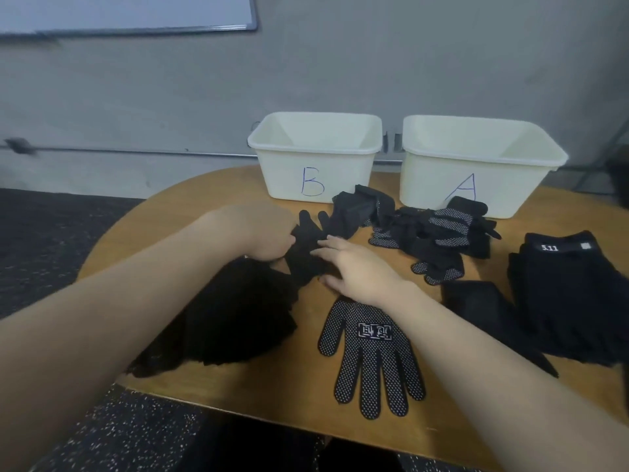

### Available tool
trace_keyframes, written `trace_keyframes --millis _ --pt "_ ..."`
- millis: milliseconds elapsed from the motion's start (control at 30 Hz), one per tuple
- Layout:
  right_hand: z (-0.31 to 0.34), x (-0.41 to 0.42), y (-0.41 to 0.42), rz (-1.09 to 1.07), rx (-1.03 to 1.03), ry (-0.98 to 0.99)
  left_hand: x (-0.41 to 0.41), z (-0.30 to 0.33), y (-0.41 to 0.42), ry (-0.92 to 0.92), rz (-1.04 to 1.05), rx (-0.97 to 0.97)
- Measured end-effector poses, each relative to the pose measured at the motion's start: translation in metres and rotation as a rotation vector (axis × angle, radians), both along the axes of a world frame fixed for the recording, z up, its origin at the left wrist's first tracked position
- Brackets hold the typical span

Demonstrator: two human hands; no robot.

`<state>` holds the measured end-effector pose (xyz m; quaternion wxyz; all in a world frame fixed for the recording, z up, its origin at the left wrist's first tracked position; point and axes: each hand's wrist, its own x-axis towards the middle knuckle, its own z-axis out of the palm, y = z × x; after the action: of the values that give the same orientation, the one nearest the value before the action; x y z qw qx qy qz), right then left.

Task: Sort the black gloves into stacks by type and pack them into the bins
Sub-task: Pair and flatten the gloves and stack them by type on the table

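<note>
Sorting is under way, packing not begun: bin B and bin A at the far side of the table look empty. The left hand pinches a plain black glove at mid-table; the right hand lies flat on it, fingers straight. Next, I judge, it belongs on the plain stack near left, apart from the dotted glove and the unsorted heap.

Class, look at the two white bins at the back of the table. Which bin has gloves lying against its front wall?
Bin A, the right one: dotted gloves overlap its front. Bin B shows its whole front bare.
</note>
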<state>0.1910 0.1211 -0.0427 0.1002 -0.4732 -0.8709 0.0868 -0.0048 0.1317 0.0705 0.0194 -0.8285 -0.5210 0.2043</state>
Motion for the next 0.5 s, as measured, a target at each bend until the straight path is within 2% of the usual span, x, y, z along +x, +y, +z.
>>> trace_keyframes --millis 100,267,367,500 --pt "-0.005 -0.006 0.01 -0.014 0.083 0.096 -0.01 0.0 0.01 -0.051 -0.002 0.0" --pt "0.016 -0.003 0.012 -0.147 0.033 0.476 -0.017 -0.006 0.01 -0.25 0.004 -0.116" --pt "0.046 -0.001 0.013 -0.204 0.049 0.595 -0.014 -0.008 0.005 -0.497 -0.002 -0.185" --pt "0.079 0.003 0.01 -0.25 -0.017 0.728 -0.004 -0.006 0.006 -0.88 0.053 -0.069"
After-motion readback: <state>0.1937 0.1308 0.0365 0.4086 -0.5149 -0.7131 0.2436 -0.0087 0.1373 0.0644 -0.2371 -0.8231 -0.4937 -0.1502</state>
